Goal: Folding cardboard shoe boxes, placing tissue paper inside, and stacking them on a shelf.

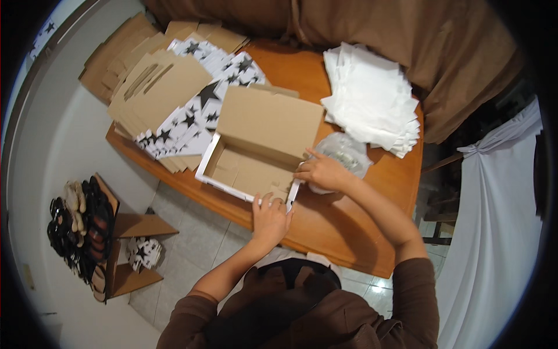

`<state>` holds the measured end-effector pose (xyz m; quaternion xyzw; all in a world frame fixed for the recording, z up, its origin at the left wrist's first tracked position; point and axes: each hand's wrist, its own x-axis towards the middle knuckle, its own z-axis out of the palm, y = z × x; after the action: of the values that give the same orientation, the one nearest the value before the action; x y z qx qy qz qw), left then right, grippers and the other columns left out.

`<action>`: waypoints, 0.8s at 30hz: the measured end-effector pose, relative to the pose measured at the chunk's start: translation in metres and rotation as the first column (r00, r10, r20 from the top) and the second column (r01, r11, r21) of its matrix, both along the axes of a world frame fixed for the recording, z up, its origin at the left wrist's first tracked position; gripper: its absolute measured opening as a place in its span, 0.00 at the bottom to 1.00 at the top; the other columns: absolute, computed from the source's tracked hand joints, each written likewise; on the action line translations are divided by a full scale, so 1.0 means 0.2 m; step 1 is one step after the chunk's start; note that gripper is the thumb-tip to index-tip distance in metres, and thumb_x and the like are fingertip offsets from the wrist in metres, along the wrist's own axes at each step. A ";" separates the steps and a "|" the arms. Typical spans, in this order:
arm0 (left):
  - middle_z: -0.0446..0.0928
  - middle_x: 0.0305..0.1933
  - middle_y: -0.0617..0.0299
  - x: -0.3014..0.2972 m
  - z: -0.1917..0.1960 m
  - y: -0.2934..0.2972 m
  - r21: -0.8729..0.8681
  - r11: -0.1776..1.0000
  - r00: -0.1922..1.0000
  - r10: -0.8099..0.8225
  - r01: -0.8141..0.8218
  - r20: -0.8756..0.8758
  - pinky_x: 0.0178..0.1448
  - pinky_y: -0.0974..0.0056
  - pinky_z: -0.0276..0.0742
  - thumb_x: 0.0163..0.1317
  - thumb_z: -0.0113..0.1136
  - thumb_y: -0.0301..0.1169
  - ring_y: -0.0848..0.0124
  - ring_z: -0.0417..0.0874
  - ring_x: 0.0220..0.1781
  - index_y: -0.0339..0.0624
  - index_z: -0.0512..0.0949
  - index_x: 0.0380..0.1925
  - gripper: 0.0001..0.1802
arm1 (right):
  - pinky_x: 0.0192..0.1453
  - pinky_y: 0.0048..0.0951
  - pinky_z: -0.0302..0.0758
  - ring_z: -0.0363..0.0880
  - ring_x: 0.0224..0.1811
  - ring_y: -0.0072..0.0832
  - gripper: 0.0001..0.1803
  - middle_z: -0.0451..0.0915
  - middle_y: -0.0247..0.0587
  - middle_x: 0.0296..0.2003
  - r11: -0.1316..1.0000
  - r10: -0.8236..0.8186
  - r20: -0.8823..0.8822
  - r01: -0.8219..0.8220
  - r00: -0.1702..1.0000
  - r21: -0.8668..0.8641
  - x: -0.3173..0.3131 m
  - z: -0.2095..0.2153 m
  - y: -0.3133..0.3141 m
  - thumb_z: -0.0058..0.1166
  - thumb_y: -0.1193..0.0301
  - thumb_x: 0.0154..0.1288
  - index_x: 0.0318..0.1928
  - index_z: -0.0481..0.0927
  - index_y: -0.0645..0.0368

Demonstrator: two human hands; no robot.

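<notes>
A cardboard box [250, 168], brown inside with white outer edges, stands on the wooden table in front of me. Its lid [270, 116] is raised and leans away from me; the inside holds nothing. My left hand [271, 220] grips the front wall close to the right corner, fingertips over the rim. On the right side wall, my right hand [323, 172] has its fingers closed over the edge, the index finger stretched toward the lid. A clear plastic bag [346, 152] with something indistinct in it lies right behind that hand, partly covered by it.
Flat cardboard blanks [163, 87], some white with black stars, overlap on the table's left. A stack of white sheets [369, 96] lies at the back right. Brown cloth [465, 64] hangs behind the wooden table [349, 232]. A shoe rack [125, 227] stands at lower left.
</notes>
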<state>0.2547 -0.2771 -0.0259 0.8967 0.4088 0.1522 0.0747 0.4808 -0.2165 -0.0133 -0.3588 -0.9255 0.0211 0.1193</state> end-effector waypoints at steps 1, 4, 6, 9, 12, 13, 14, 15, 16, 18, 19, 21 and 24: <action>0.75 0.42 0.50 0.03 0.05 0.03 0.080 0.996 0.999 0.028 -0.030 0.025 0.65 0.40 0.52 0.54 0.60 0.39 0.54 0.69 0.56 0.33 0.77 0.31 0.17 | 0.70 0.46 0.59 0.79 0.47 0.30 0.13 0.81 0.34 0.39 0.998 -0.065 -0.144 0.060 0.988 -0.035 0.01 0.04 -0.04 0.51 0.75 0.56 0.41 0.82 0.53; 0.71 0.50 0.46 0.16 0.18 0.19 0.187 0.982 0.997 0.010 -0.025 0.080 0.63 0.41 0.56 0.54 0.61 0.46 0.53 0.70 0.54 0.35 0.72 0.37 0.24 | 0.64 0.45 0.65 0.78 0.46 0.33 0.13 0.81 0.37 0.39 0.972 -0.229 -0.325 0.234 0.918 -0.023 0.18 0.17 -0.07 0.54 0.76 0.54 0.41 0.81 0.55; 0.71 0.47 0.47 0.31 0.26 0.33 0.179 0.976 0.972 -0.154 0.122 0.177 0.61 0.46 0.59 0.54 0.62 0.43 0.51 0.69 0.53 0.34 0.71 0.40 0.23 | 0.60 0.44 0.69 0.78 0.44 0.35 0.13 0.81 0.38 0.37 0.933 -0.326 -0.378 0.358 0.867 0.018 0.32 0.18 -0.08 0.55 0.77 0.53 0.41 0.81 0.56; 0.72 0.44 0.51 0.63 0.26 0.51 0.246 0.939 0.935 -0.293 0.241 0.202 0.58 0.51 0.63 0.55 0.61 0.41 0.54 0.71 0.49 0.37 0.73 0.38 0.19 | 0.48 0.41 0.71 0.76 0.36 0.40 0.11 0.78 0.40 0.32 0.735 -0.585 -0.416 0.672 0.696 0.091 0.57 0.09 -0.05 0.55 0.78 0.50 0.37 0.81 0.57; 0.73 0.41 0.55 0.92 0.18 0.70 0.220 0.912 0.913 -0.382 0.347 0.146 0.55 0.53 0.65 0.55 0.60 0.39 0.58 0.74 0.47 0.40 0.74 0.35 0.15 | 0.51 0.40 0.70 0.76 0.40 0.39 0.12 0.79 0.40 0.34 0.598 -0.711 -0.329 0.781 0.621 0.180 0.75 -0.01 0.00 0.55 0.78 0.49 0.37 0.80 0.58; 0.74 0.39 0.57 0.99 0.15 0.73 0.167 0.914 0.918 -0.387 0.369 0.089 0.53 0.53 0.67 0.55 0.60 0.38 0.59 0.75 0.45 0.41 0.75 0.34 0.14 | 0.58 0.42 0.67 0.75 0.46 0.37 0.14 0.78 0.41 0.38 0.571 -0.779 -0.205 0.805 0.593 0.158 0.78 -0.01 0.00 0.54 0.77 0.49 0.41 0.79 0.58; 0.74 0.39 0.57 1.05 0.12 0.75 0.167 0.910 0.914 -0.398 0.380 0.085 0.53 0.53 0.67 0.55 0.60 0.38 0.59 0.75 0.45 0.41 0.75 0.34 0.14 | 0.58 0.42 0.67 0.75 0.46 0.37 0.14 0.78 0.41 0.38 0.562 -0.785 -0.208 0.812 0.583 0.157 0.80 -0.02 0.00 0.54 0.77 0.49 0.41 0.79 0.58; 0.75 0.39 0.57 1.15 0.09 0.78 0.125 0.914 0.919 -0.392 0.386 0.030 0.51 0.53 0.68 0.55 0.60 0.38 0.59 0.76 0.45 0.41 0.76 0.35 0.13 | 0.62 0.43 0.65 0.74 0.49 0.36 0.16 0.78 0.41 0.40 0.510 -0.819 -0.174 0.833 0.547 0.216 0.86 -0.07 0.00 0.53 0.77 0.51 0.43 0.79 0.58; 0.75 0.38 0.57 1.23 0.06 0.81 0.092 0.921 0.925 -0.379 0.380 -0.027 0.49 0.53 0.69 0.56 0.59 0.37 0.59 0.77 0.44 0.42 0.76 0.35 0.12 | 0.65 0.45 0.62 0.73 0.52 0.36 0.17 0.77 0.41 0.42 0.463 -0.845 -0.148 0.841 0.514 0.280 0.90 -0.09 0.02 0.52 0.76 0.52 0.45 0.78 0.58; 0.75 0.39 0.56 1.33 0.00 0.87 0.070 0.920 0.922 -0.383 0.386 -0.050 0.48 0.54 0.70 0.56 0.59 0.37 0.60 0.77 0.44 0.42 0.77 0.36 0.12 | 0.67 0.48 0.59 0.71 0.56 0.35 0.17 0.76 0.41 0.44 0.448 -0.866 -0.097 0.849 0.490 0.281 0.96 -0.14 0.05 0.50 0.74 0.55 0.47 0.77 0.58; 0.75 0.39 0.57 1.37 -0.02 0.89 0.059 0.923 0.923 -0.377 0.381 -0.079 0.49 0.54 0.70 0.56 0.59 0.37 0.60 0.77 0.44 0.42 0.77 0.36 0.12 | 0.67 0.48 0.59 0.71 0.56 0.34 0.17 0.76 0.40 0.45 0.445 -0.876 -0.046 0.842 0.479 0.304 0.98 -0.16 0.07 0.49 0.73 0.56 0.48 0.77 0.57; 0.75 0.40 0.57 1.43 -0.07 0.94 0.032 0.928 0.923 -0.366 0.372 -0.118 0.49 0.55 0.70 0.56 0.60 0.38 0.60 0.77 0.44 0.43 0.77 0.36 0.12 | 0.67 0.50 0.59 0.72 0.54 0.33 0.13 0.77 0.38 0.42 0.427 -0.893 0.016 0.837 0.449 0.343 1.02 -0.20 0.10 0.48 0.71 0.58 0.43 0.80 0.55; 0.74 0.41 0.56 1.49 -0.13 0.98 -0.005 0.928 0.915 -0.369 0.373 -0.163 0.49 0.55 0.70 0.55 0.60 0.37 0.60 0.76 0.46 0.42 0.77 0.36 0.12 | 0.66 0.50 0.60 0.75 0.48 0.32 0.08 0.78 0.36 0.36 0.473 -0.880 0.150 0.862 0.451 0.183 1.13 -0.23 0.12 0.48 0.71 0.57 0.33 0.81 0.53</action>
<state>0.5522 -0.0818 -0.0523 0.9682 0.2339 0.0676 0.0573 0.7063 -0.1929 -0.0599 -0.7766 -0.6180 -0.1202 0.0228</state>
